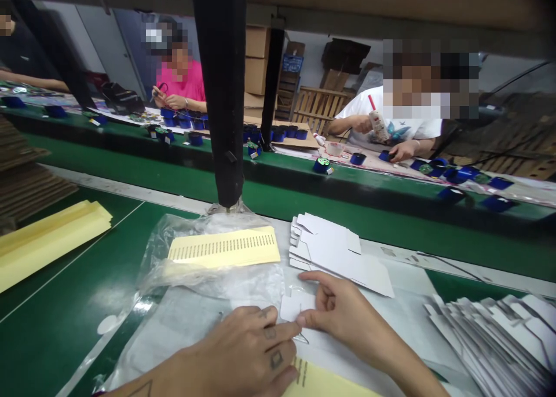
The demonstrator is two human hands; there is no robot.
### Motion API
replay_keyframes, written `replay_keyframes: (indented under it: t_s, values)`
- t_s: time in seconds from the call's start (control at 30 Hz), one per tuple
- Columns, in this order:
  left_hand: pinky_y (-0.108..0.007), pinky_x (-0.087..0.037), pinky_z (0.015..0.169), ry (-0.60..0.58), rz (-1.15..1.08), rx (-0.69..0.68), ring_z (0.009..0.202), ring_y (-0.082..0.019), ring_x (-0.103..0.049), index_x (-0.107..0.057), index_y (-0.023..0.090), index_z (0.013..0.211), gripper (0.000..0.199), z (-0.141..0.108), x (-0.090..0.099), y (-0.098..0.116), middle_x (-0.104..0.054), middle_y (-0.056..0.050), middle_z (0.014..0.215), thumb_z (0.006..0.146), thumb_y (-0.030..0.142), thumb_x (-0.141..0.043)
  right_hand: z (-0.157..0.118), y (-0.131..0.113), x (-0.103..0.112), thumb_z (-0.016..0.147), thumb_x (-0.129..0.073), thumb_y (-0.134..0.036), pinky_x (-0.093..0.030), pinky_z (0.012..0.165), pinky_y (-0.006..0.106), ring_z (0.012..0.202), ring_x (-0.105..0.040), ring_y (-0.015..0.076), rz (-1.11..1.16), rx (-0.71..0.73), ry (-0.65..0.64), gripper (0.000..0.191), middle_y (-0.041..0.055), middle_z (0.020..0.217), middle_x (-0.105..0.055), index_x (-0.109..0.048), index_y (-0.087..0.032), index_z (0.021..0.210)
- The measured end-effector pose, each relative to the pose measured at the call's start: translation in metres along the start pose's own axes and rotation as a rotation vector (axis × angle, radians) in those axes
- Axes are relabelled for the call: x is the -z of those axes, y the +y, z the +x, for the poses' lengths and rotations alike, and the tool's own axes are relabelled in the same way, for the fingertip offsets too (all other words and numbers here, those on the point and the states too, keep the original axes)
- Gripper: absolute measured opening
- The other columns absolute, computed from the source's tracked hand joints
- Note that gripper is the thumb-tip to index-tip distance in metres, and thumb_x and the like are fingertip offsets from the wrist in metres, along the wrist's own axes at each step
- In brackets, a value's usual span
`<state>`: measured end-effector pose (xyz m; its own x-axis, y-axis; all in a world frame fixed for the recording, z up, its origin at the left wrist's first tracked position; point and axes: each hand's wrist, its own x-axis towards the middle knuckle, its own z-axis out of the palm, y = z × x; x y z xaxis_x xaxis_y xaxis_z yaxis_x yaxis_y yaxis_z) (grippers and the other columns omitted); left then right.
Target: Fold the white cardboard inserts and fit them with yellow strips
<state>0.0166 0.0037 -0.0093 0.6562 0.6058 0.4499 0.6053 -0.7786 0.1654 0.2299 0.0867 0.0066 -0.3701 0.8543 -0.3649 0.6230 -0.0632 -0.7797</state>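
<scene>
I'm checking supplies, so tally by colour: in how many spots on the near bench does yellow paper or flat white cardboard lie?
Yellow: 3 (left paper, middle paper, bottom paper)
White: 3 (back stack, right stack, handled piece)
Total: 6 spots

Here's the green workbench (47,304), pale strip along its far edge, light glaring off its surface, and there's a black post (219,96) rising at that far edge towards an overhead beam (330,26)! Over the edge, a long green surface (278,197) sweeps right across. Deeper in: a grey door (104,50) beyond the far left corner, then stacked cardboard boxes (256,61), a blue crate (292,62), slatted wooden pallets (317,105).
</scene>
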Motion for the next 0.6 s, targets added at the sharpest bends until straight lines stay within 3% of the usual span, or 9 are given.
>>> replay_keyframes:
  t_s: [0.1,0.23,0.37,0.5,0.6]
  values:
    - [-0.032,-0.051,0.069,0.031,-0.096,-0.025,0.077,-0.018,-0.065,-0.065,0.019,0.092,0.008,-0.0010,0.0013,0.0020,-0.076,0.003,0.098,0.099,0.021,-0.066,0.0004,0.0031,-0.0035,0.076,-0.070,-0.038,-0.041,0.067,0.030,0.067,-0.053,0.0173,-0.075,0.041,0.093,0.055,-0.0060,0.069,-0.053,-0.066,-0.022,0.129]
    - [-0.029,-0.049,0.069,-0.030,-0.145,0.042,0.074,-0.016,-0.063,-0.062,0.020,0.086,0.013,-0.0012,0.0033,0.0044,-0.073,0.004,0.088,0.094,0.016,-0.071,-0.0005,0.0051,-0.0065,0.090,-0.052,-0.049,-0.040,0.067,0.032,0.066,-0.051,0.0195,-0.104,0.065,0.179,0.047,-0.0042,0.067,-0.049,-0.067,-0.020,0.124]
    - [-0.031,-0.047,0.066,-0.033,-0.158,0.040,0.073,-0.017,-0.060,-0.060,0.020,0.085,0.015,0.0004,0.0032,0.0030,-0.072,0.005,0.088,0.093,0.016,-0.072,-0.0030,0.0021,-0.0079,0.076,-0.072,-0.047,-0.042,0.069,0.034,0.069,-0.057,0.0227,-0.159,0.057,0.161,0.050,-0.0015,0.069,-0.061,-0.074,-0.020,0.119]
    - [-0.032,-0.047,0.065,-0.030,-0.142,0.039,0.075,-0.017,-0.061,-0.061,0.019,0.087,0.014,0.0019,0.0012,0.0021,-0.072,0.005,0.091,0.093,0.016,-0.072,-0.0030,0.0021,-0.0081,0.088,-0.055,-0.044,-0.045,0.085,0.038,0.088,-0.066,0.0266,-0.171,0.119,0.190,0.039,0.0064,0.090,-0.075,-0.081,-0.020,0.106]
    - [-0.032,-0.049,0.067,-0.037,-0.124,0.031,0.076,-0.017,-0.063,-0.061,0.020,0.088,0.012,0.0009,0.0010,0.0027,-0.074,0.005,0.095,0.094,0.018,-0.072,-0.0032,0.0042,-0.0067,0.090,-0.054,-0.049,-0.048,0.078,0.035,0.082,-0.068,0.0247,-0.143,0.118,0.201,0.042,0.0060,0.087,-0.076,-0.081,-0.020,0.103]
